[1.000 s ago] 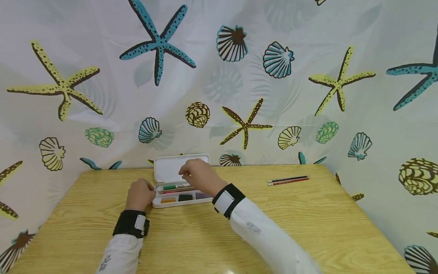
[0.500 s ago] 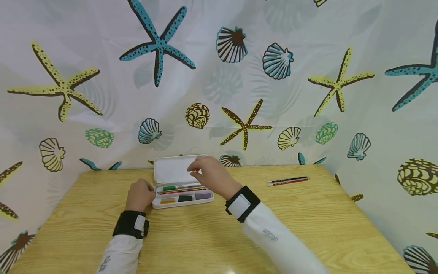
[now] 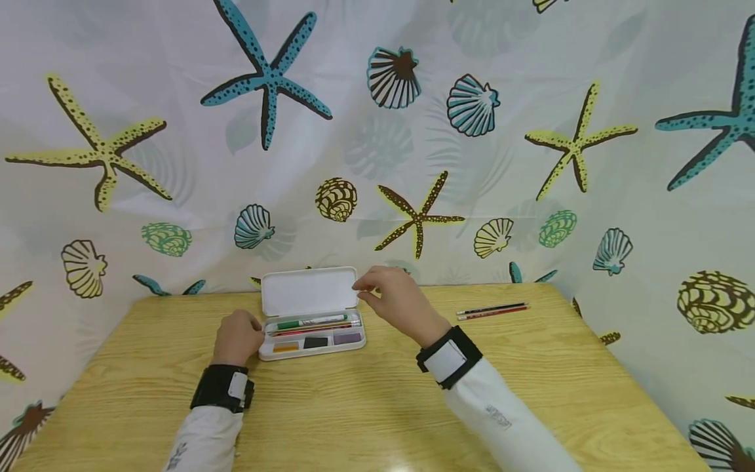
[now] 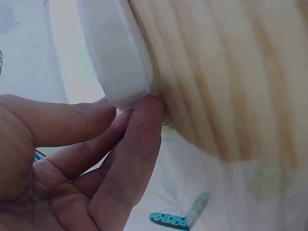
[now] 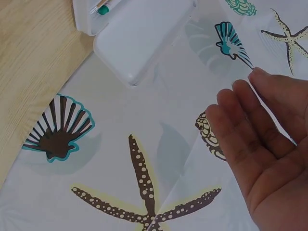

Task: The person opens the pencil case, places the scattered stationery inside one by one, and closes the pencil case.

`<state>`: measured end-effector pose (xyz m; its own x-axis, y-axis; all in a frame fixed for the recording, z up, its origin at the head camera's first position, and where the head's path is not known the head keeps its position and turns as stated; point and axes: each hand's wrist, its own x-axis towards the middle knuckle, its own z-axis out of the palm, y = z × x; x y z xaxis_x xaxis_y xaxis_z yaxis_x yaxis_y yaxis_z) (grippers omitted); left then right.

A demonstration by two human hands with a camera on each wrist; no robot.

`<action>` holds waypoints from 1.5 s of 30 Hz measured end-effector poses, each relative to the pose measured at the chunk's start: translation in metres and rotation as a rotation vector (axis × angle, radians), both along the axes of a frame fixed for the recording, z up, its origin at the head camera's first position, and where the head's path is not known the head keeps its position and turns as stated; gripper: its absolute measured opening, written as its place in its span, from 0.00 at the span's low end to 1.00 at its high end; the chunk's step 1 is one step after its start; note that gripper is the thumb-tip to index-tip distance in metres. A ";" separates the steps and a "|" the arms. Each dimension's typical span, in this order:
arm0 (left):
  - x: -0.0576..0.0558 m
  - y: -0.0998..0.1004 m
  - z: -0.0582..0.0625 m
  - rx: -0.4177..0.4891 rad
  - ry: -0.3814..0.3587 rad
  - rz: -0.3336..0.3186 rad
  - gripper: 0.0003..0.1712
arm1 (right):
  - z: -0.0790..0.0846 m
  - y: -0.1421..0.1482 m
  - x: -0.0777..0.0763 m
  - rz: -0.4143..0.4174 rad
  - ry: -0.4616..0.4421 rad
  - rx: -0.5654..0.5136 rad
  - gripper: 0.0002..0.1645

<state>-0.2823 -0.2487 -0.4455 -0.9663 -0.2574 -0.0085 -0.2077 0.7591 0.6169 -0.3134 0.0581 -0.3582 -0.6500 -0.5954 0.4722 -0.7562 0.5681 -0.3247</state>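
A white pencil case (image 3: 312,353) lies unfolded near the back of the table, its lid (image 3: 309,292) tilted up behind it. My left hand (image 3: 237,337) is at the case's left end. In the left wrist view, its thumb (image 4: 72,122) and a finger pinch the white end of the case. Inside lie a green-capped marker (image 3: 310,321), several slim pencils, and orange, black and purple blocks in the front row. My right hand (image 3: 396,298) hovers just right of the lid with fingers loosely bent. The right wrist view shows nothing held in it.
Two pencils, one dark (image 3: 492,308) and one red (image 3: 494,314), lie side by side on the right part of the wooden table (image 3: 330,406). A cloth (image 3: 354,144) printed with starfish and shells hangs behind and at the sides.
My right hand has moved rightward from above the case to beside the lid, uncovering the case's right part. The left hand stays at the left end of the case.
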 end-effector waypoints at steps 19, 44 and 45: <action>0.002 0.000 0.003 -0.003 -0.001 0.010 0.09 | -0.010 0.070 -0.013 -0.149 -0.050 -0.022 0.09; 0.002 0.002 0.004 0.001 0.002 0.009 0.09 | -0.018 0.150 -0.031 -0.318 -0.155 0.033 0.10; 0.002 0.002 0.004 0.001 0.002 0.009 0.09 | -0.019 0.153 -0.032 -0.324 -0.166 0.037 0.10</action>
<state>-0.2798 -0.2469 -0.4418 -0.9640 -0.2657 -0.0067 -0.2128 0.7567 0.6182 -0.3450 0.2112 -0.3772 -0.8737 -0.3603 0.3267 -0.4736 0.7835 -0.4023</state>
